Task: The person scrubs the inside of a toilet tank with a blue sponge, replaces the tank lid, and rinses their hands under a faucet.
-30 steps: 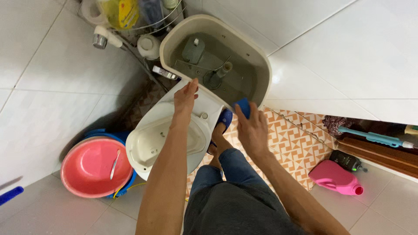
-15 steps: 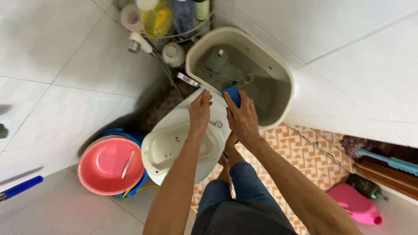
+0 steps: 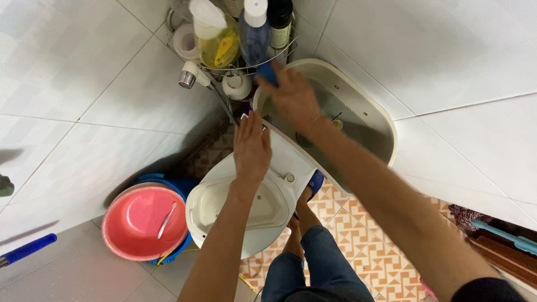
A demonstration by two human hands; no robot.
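Open toilet tank (image 3: 369, 120), lidless, against white tiled wall; white toilet lid (image 3: 246, 210) closed below it; pink basin (image 3: 142, 221) on floor beside; wire corner rack (image 3: 246, 67) of bottles above tank's left end; left hand (image 3: 251, 148) flat on cistern ledge, fingers spread open; right hand (image 3: 291, 98) over tank's left rim, fingers closed round small blue object (image 3: 267, 72).

Pink basin (image 3: 144, 223), orange-patterned floor (image 3: 358, 235), blue sponge (image 3: 268, 72)
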